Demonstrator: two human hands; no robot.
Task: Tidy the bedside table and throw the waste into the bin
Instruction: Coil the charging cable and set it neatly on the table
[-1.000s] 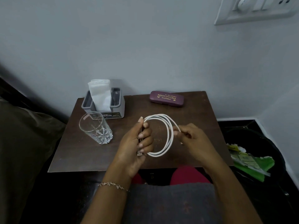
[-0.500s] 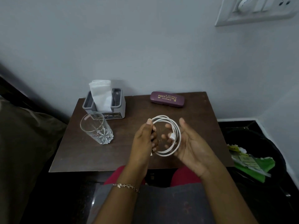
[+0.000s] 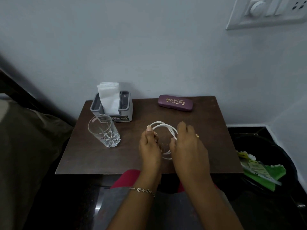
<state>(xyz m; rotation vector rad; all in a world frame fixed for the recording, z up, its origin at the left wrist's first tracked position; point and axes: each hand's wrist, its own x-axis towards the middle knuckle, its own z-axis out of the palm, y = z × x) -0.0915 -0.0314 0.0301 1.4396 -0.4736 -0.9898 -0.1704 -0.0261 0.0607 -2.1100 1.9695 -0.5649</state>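
While both hands work near the middle of the desk [image 3: 209, 133], the white cable [image 3: 163, 126] lies between them as a loose coil, its long axis running roughly from 12 to 6 o'clock. The left hand [image 3: 149, 147] grips the coil's 9 o'clock side, thumb on top and fingers curled. The right hand [image 3: 188, 146] curls over the 3 o'clock side and seems to pinch a strand. Whether the coil rests on the desk or hangs just above it cannot be told. A glass [image 3: 103, 131] stands at 9 o'clock, a tissue holder [image 3: 127, 112] at 11 and a spectacle case [image 3: 175, 103] at 1. The bin [image 3: 282, 151] sits off the desk at 4 o'clock, nearer the right hand.
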